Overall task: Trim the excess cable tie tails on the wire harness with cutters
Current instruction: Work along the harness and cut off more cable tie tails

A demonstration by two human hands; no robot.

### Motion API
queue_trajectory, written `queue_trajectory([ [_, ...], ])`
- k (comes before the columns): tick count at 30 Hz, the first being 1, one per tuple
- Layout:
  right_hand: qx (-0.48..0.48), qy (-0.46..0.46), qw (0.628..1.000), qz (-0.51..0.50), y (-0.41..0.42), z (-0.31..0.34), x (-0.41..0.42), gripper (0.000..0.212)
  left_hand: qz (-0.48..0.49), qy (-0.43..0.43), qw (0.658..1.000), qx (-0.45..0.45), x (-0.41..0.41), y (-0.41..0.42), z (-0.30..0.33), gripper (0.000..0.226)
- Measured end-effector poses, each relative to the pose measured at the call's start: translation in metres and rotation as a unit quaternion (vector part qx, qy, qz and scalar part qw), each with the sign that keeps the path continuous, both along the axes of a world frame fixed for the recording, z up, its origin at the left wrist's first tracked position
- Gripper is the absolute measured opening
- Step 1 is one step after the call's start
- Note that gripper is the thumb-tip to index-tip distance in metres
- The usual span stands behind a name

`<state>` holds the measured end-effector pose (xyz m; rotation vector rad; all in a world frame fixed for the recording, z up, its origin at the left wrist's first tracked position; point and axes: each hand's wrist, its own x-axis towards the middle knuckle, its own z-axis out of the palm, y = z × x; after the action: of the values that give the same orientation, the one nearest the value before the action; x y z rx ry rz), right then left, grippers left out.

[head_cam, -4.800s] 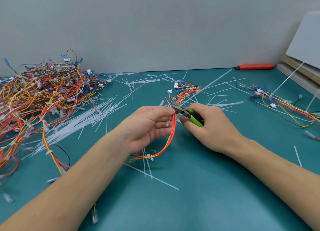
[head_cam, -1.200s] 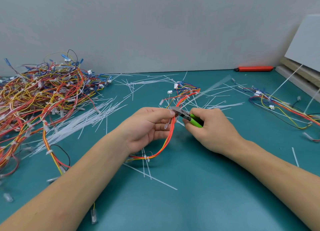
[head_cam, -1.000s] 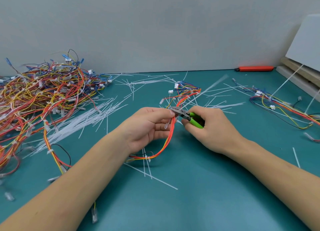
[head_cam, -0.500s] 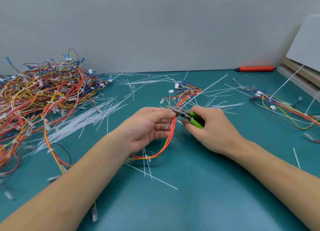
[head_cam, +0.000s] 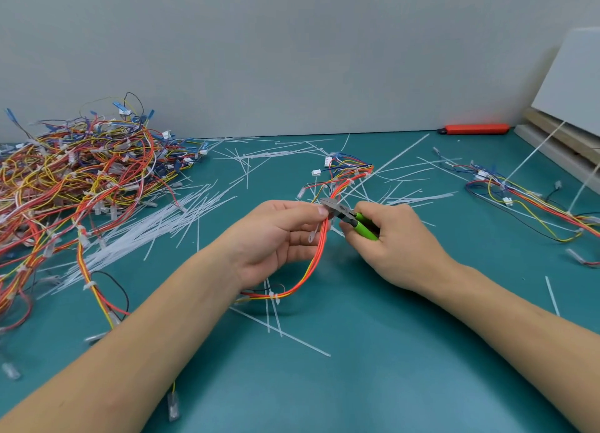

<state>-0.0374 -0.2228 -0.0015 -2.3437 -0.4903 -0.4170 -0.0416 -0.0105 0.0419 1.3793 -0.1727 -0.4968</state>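
Head: cutters (head_cam: 344, 212) unmoved at wire harness (head_cam: 319, 250); hands unchanged.

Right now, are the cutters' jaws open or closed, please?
Cannot tell: the cutters meet the harness at the left hand, too small.

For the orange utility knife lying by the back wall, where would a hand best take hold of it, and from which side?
Probably across the middle of the orange utility knife, coming from above and in front. It lies flat and lengthwise along the wall, so the back side is closed off, while its long, slim body lets fingers and thumb pinch it across its width. Its dark tip points left.
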Motion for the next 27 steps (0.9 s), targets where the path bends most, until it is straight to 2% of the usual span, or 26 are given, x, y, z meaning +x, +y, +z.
queue_trajectory([
  [6,0.016,-0.011,1.0,0.023,0.0017,0.0046,-0.0008,0.017,0.009,0.004,1.0,0.009,0.0018,0.0014,-0.0015,0.011],
  [13,-0.022,0.008,1.0,-0.019,-0.0004,-0.0011,0.0004,0.036,0.004,-0.013,1.0,0.018,0.0025,0.0028,-0.0017,0.01],
  [23,-0.01,-0.005,1.0,0.006,0.0021,0.0032,-0.0003,0.026,0.022,-0.019,0.999,0.033,0.0027,0.0036,-0.002,0.011],
  [27,-0.017,-0.003,1.0,-0.008,0.0006,0.0007,-0.0012,0.03,0.015,-0.018,0.999,0.032,0.0027,0.0038,-0.0021,0.013],
])
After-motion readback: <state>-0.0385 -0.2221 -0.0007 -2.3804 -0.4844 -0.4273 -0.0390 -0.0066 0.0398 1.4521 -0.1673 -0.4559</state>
